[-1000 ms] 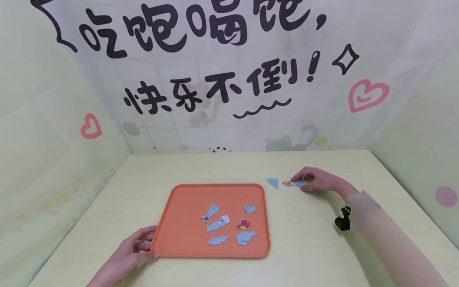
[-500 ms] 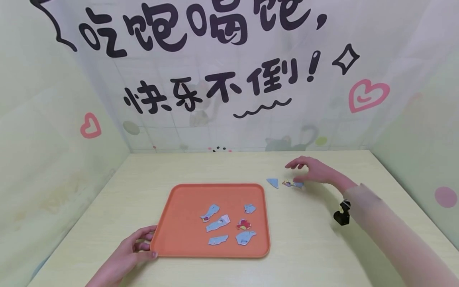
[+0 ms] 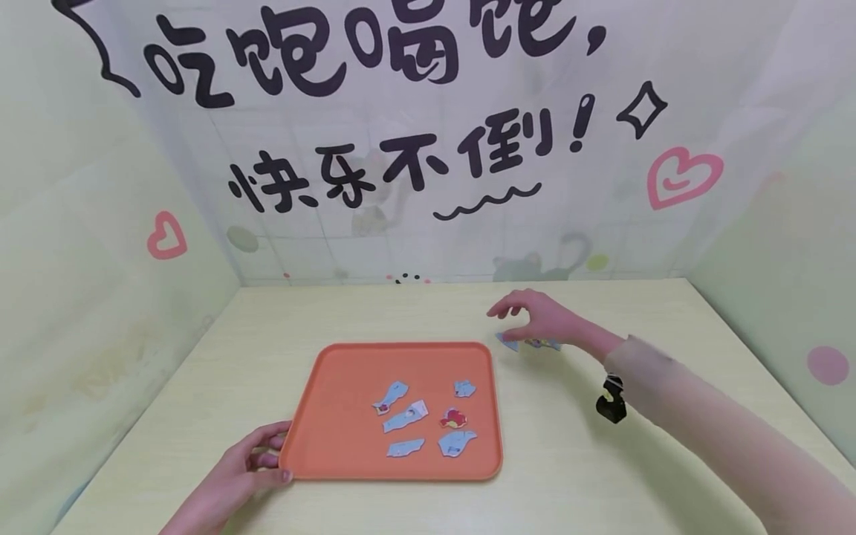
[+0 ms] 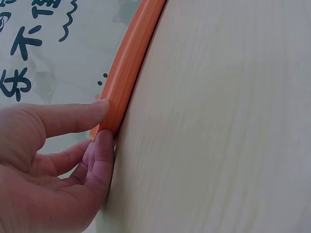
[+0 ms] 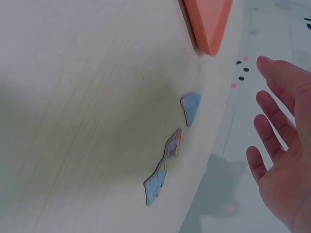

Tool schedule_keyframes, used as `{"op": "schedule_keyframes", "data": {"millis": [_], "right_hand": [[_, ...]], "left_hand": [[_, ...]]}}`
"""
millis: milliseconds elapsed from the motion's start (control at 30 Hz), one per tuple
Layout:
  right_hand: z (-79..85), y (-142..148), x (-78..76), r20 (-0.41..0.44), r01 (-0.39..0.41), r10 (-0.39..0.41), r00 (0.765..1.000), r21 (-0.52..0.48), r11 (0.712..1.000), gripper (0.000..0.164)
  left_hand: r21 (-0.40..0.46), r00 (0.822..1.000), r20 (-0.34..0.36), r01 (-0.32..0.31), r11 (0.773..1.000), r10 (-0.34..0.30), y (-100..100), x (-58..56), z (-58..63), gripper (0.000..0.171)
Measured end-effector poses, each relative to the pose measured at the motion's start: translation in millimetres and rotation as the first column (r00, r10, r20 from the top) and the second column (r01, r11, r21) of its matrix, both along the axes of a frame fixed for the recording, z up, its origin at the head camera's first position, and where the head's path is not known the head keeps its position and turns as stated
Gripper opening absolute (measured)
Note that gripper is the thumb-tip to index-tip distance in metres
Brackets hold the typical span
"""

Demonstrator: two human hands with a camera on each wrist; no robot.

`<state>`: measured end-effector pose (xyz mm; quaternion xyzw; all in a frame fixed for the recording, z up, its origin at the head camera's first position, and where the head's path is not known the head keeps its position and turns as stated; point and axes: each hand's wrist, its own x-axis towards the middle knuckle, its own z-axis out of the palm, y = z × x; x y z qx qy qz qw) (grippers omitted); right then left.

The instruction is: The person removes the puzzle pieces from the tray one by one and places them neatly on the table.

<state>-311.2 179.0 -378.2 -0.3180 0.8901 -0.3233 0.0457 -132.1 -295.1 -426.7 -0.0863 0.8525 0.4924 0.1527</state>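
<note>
Lying between the hands [image 3: 234, 468] [image 3: 545, 316], the orange tray [image 3: 341, 416] touches the left one.

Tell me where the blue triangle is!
In the head view, the blue triangle is on the table, right of the tray, left of the longer patterned piece.

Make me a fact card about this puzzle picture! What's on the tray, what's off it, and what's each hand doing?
Tray: orange tray, on the table
On it: six puzzle pieces
Off it: blue triangular piece and longer patterned strip, near the far right corner; can't tell whether the strip is one piece or two
Left hand: grips the tray's left edge
Right hand: near the triangular piece, holding nothing
</note>
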Motion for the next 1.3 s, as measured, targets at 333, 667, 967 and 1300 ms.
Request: {"op": "schedule_keyframes", "data": {"millis": [333, 667, 967, 1300], "right_hand": [[-10.2, -44, 21.3, -0.021, -0.083, 0.085, 0.996, 0.094, 0.992, 0.037], [-20.4, -62, 35.5, -0.034, -0.167, 0.180, 0.983, 0.244, 0.955, 0.037], [-26.3, -65, 36.6, -0.029, -0.180, 0.198, 0.980, 0.307, 0.934, 0.036], [-29.0, -71, 39.0, 0.006, -0.159, 0.166, 0.986, 0.325, 0.932, 0.028]], "left_hand": [[-0.004, 1.000, -0.018, 0.009, 1.000, -0.009, 0, 0.0, -0.6, 0.079], [-0.010, 1.000, -0.018, 0.004, 1.000, -0.005, 0, 1.4, 0.6, 0.081], [-0.008, 1.000, -0.009, -0.003, 1.000, 0.003, 2, 0.9, 1.5, 0.080], [-0.005, 1.000, -0.002, -0.001, 1.000, 0.001, 2, 1.1, 2.6, 0.081]]}}
